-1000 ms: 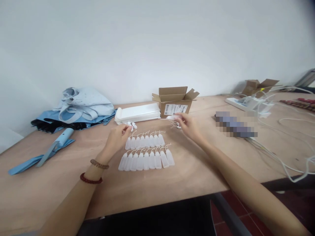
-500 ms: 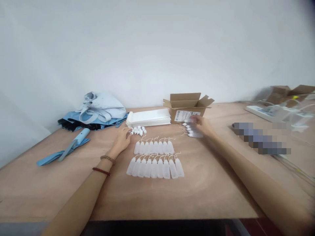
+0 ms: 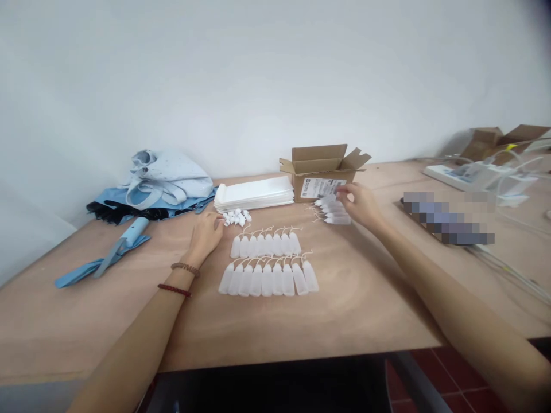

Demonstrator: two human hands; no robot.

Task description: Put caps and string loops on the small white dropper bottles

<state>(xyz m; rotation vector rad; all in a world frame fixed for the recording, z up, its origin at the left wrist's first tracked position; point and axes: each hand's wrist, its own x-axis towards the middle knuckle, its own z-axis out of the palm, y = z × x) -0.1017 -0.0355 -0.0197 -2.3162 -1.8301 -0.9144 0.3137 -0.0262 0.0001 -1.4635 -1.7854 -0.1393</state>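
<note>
My left hand, fingers curled, rests at the left edge of a pile of small white pieces. Its fingertips touch or nearly touch them; what they grip is hidden. My right hand has thumb and forefinger drawn together at the right end of a stack of frosted bottle-shaped pieces, in front of a cardboard box. Whatever lies between those fingertips cannot be made out. Two neat rows of similar pieces with cream strings lie between my arms: a back row and a front row.
Behind the small pile lies a stack of white envelope-like sheets. The open cardboard box stands beside it. A blue umbrella and pale bag are left. At right are a pixelated dark object, power strip and another box.
The view has tilted, so the table sits higher in it. My right hand has shifted slightly right against the frosted pieces. My left hand stays by the white pile.
</note>
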